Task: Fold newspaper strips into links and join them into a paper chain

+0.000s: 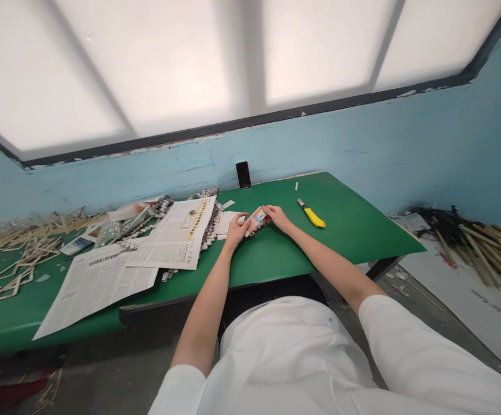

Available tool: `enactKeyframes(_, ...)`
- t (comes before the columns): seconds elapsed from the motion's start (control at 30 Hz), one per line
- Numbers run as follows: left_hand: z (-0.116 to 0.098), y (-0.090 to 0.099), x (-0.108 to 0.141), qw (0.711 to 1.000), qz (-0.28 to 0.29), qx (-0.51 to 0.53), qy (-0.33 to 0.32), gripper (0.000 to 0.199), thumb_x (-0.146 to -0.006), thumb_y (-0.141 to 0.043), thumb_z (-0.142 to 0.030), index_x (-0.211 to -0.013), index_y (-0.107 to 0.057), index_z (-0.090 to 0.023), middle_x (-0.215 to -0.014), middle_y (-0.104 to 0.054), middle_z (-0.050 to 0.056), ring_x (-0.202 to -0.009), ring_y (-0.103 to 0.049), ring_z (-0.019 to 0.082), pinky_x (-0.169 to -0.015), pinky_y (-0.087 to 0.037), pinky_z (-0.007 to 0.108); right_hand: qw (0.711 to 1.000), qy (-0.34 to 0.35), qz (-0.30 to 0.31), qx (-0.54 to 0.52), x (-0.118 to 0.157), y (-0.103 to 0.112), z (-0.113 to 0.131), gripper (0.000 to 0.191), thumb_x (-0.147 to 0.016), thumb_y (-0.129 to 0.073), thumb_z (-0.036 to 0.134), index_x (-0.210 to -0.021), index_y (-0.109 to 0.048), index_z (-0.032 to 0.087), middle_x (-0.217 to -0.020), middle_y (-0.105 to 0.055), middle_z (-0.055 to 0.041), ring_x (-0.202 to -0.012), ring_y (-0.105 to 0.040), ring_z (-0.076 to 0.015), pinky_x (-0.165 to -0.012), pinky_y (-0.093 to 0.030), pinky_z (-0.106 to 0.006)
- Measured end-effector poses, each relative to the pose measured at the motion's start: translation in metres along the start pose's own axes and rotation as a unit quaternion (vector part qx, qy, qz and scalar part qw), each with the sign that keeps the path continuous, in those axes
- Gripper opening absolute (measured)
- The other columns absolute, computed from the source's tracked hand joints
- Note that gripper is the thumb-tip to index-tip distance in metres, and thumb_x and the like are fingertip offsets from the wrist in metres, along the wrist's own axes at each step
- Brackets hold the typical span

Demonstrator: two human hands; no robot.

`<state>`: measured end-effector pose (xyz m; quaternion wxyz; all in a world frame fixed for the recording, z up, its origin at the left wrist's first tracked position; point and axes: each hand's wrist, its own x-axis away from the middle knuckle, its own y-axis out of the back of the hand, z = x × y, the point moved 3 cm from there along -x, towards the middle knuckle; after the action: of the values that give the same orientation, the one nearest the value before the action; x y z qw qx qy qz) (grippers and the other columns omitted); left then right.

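Between my two hands, just above the green table, is a small piece of printed paper (257, 217) with orange and blue on it. My left hand (236, 229) has its fingers closed at the paper's left end. At the other end, my right hand (275, 216) pinches the upper right edge. Beside my left hand lies a stack of white paper pieces (224, 223), partly under a chain of folded paper. To the right of my hands rests a yellow utility knife (311, 214), its blade end pointing away from me.
Newspaper sheets (176, 233) cover folded paper chains on the left. A dark phone (243, 174) leans against the blue wall. Thin wooden strips (25, 259) spread over the far left of the green table (276, 262). Bamboo poles (492, 248) lie at the right, beyond the table's edge.
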<state>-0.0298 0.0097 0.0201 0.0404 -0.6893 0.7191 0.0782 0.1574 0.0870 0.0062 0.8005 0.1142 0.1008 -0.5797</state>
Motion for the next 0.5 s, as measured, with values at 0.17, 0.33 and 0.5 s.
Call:
enactKeyframes(0.17,0.005,0.0,-0.003,1.0,0.005,0.018,0.009,0.063,-0.078,-0.079,-0.061,-0.119,-0.061,-0.016,-0.073,-0.073,0.008,-0.059,-0.07,0.024,-0.057,-0.058,0.037,0.998,0.039,0.013,0.057,0.004,-0.001,0.004,0.055,-0.082,-0.067,0.071,-0.065,-0.063,0.019,-0.057,-0.061,-0.0004,-0.053,-0.051,-0.0144,-0.054,-0.04,-0.028)
enactKeyframes(0.33,0.016,0.001,-0.009,0.999,0.011,0.034,0.039,0.064,-0.076,-0.078,-0.064,-0.115,-0.064,-0.015,-0.072,-0.072,0.008,-0.058,-0.069,0.024,-0.056,-0.057,0.037,0.996,0.044,-0.003,0.074,0.006,0.0,0.008,0.054,-0.083,-0.066,0.069,-0.061,-0.06,0.019,-0.056,-0.06,-0.0004,-0.052,-0.05,-0.0142,-0.053,-0.039,-0.028)
enactKeyframes(0.5,0.014,0.0,-0.008,0.999,0.028,0.033,0.031,0.064,-0.076,-0.077,-0.067,-0.112,-0.066,-0.016,-0.073,-0.073,0.008,-0.058,-0.07,0.025,-0.056,-0.057,0.037,0.995,0.048,-0.014,0.081,0.008,0.0,0.013,0.057,-0.085,-0.064,0.07,-0.057,-0.057,0.02,-0.053,-0.058,-0.0009,-0.051,-0.047,-0.0139,-0.052,-0.037,-0.028)
